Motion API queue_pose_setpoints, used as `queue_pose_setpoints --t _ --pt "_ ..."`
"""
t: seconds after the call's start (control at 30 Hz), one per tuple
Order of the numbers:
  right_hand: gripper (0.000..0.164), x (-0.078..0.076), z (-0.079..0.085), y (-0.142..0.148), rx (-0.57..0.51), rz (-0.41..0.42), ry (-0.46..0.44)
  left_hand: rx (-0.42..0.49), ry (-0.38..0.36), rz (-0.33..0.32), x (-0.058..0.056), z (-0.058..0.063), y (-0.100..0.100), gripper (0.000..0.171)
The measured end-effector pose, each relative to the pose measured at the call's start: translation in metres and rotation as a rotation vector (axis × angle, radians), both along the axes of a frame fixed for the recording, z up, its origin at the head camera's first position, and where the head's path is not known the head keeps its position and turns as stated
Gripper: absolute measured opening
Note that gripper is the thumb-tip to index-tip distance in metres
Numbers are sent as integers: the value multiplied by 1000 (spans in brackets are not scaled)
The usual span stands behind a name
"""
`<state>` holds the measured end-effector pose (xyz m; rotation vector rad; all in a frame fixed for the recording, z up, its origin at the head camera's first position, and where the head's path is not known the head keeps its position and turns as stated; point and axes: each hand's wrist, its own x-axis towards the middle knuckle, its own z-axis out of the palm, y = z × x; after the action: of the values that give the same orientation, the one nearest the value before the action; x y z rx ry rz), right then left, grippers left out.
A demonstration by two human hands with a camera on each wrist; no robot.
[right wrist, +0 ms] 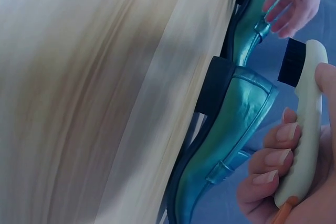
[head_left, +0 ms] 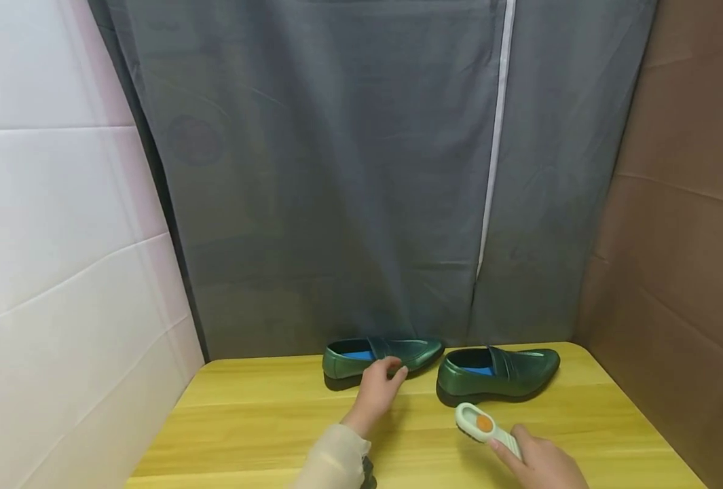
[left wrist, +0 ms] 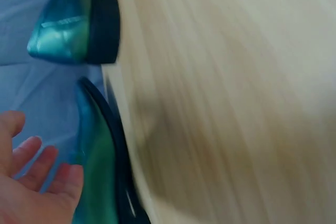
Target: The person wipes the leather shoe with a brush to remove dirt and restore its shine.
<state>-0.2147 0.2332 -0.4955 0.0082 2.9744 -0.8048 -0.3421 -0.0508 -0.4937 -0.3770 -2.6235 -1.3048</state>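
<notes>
Two green loafers with blue insoles stand on the table, toes to the right. Over the near side of the left loafer (head_left: 344, 367) is my left hand (head_left: 378, 392), its fingers loosely bent with nothing held; in the left wrist view this hand (left wrist: 39, 187) appears beside the shoe's side. My right hand (head_left: 547, 462) grips a pale green brush (head_left: 508, 441) with an orange oval on its head. Black bristles (right wrist: 292, 62) show in the right wrist view. The brush head is just in front of the right loafer (head_left: 498, 377), below its heel in the head view.
The yellow wood-grain table (head_left: 245, 414) ends at a grey curtain (head_left: 337, 170) behind the shoes. A white panel (head_left: 62, 238) rises on the left and a brown panel (head_left: 685, 272) on the right. Part of a dark object (head_left: 368, 473) shows beside the left sleeve.
</notes>
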Motion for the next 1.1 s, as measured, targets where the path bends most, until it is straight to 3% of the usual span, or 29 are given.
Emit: queue_pose_setpoints --t 0.17,0.37,0.47,0.53,0.7,1.1 --pt "52 2 0 0 -1 -5 -6 -97 74 39 3 -5 -20 30" --pt "51 2 -1 -1 1 -6 -2 -288 302 159 -3 -7 -51 19" --pt "54 0 0 -2 3 -7 -20 -279 354 224 -8 -5 -68 21" --pt "54 0 0 -1 4 -7 -27 -244 356 255 -11 -3 -78 21" --pt "52 0 0 0 5 -5 -15 -165 266 285 -18 -2 -99 23" --pt "53 -1 0 2 3 -17 -24 -153 140 202 -28 -6 -116 34"
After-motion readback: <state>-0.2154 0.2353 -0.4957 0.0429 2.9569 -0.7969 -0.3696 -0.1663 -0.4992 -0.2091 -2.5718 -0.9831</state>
